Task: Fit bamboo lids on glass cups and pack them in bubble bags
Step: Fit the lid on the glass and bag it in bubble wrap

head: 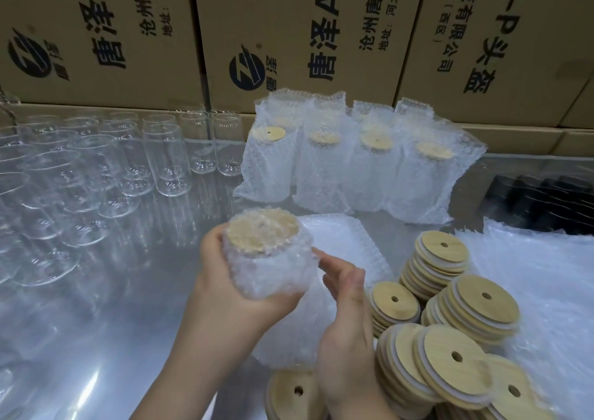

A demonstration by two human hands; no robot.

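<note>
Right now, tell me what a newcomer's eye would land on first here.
Centre stage, the left hand grips a bubble-bagged cup with its lid on. Stacks of bamboo lids crowd the lower right; bare glass cups fill the left, and packed cups line the back by the cartons.

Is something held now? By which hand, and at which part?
The left hand grips the bubble-bagged glass cup round its side, below the bamboo lid. The right hand holds nothing; its fingertips are at the bag's side.
</note>
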